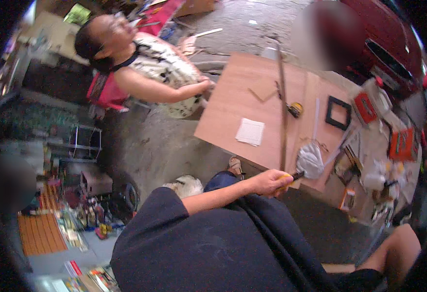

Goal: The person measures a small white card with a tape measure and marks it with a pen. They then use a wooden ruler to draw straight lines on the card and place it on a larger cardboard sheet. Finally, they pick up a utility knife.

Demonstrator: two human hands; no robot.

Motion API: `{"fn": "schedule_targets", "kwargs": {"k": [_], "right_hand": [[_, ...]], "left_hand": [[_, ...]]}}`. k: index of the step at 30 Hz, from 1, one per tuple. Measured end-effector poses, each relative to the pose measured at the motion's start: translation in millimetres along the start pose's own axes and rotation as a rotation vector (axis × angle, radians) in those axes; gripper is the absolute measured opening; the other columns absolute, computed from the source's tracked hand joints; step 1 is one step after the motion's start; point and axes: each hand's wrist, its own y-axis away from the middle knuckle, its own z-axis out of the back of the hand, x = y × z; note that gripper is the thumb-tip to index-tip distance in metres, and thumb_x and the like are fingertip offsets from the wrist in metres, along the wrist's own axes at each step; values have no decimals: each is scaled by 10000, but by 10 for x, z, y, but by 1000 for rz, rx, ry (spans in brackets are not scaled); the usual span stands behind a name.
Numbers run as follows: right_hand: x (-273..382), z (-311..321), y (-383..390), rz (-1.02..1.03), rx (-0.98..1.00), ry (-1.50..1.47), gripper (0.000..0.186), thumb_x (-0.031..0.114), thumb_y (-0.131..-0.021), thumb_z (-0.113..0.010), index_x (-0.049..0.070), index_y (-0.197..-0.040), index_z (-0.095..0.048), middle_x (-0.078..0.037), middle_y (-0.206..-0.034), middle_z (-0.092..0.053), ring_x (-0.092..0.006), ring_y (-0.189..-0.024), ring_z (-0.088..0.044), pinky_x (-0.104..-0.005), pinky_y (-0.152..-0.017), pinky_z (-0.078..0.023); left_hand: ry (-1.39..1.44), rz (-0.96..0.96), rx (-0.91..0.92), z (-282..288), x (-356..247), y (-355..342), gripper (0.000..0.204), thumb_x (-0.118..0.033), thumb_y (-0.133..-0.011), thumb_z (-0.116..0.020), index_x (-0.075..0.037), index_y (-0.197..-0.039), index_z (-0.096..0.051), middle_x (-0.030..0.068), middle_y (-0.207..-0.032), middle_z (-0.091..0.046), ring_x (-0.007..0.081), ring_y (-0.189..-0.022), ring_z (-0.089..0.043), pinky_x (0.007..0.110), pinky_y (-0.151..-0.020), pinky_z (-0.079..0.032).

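Note:
My left hand [270, 183] is closed around a short yellow-and-black tool [297, 175] near the table's front edge; its exact kind is too blurred to tell. Just beyond its dark end lies a crumpled white bag or cloth [310, 160]. A long thin brown strip [283, 97] runs from front to back across the wooden tabletop [223, 112]. White square sheets [250, 132] lie left of the strip, and a brown square piece [264, 89] rests farther back. Beside the strip is a yellow-and-black tape measure [295, 109]. My right arm [403, 248] is bent at lower right, its hand out of sight.
A person [164, 78] in a patterned top is at the table's left side. A black square frame [338, 112], a red-and-white case [366, 104], an orange-red case [402, 144] and loose clutter crowd the right. A dark red car [383, 34] stands behind; a white furry animal [184, 185] is near my legs.

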Motion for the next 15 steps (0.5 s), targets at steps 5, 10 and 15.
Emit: {"fn": "schedule_targets", "kwargs": {"k": [5, 10, 15], "right_hand": [[105, -714, 170, -27, 28, -88, 259, 281, -979, -549, 40, -965, -646, -116, -875, -665, -243, -808, -645, -381, -715, -527], [443, -1493, 297, -21, 32, -201, 275, 298, -974, -549, 43, -944, -647, -118, -866, -664, -255, -805, -644, -390, -715, -520], [1035, -2323, 455, 7, 31, -301, 291, 315, -970, -548, 46, -922, -648, -120, -857, -662, -266, -801, -643, -399, -714, -512]], "left_hand": [[-5, -124, -42, 238, -24, 370, 430, -461, -1076, -473, -80, -910, -584, -12, -647, -536, 78, -544, -529, 258, -491, -441], [57, -232, -183, 605, 103, 880, 418, -453, -1073, -484, -80, -909, -579, -13, -647, -541, 78, -551, -535, 253, -495, -437], [170, -367, -360, 1050, 399, 1481, 465, -503, -1063, -478, -73, -908, -563, -11, -620, -527, 82, -490, -505, 249, -459, -417]]}}
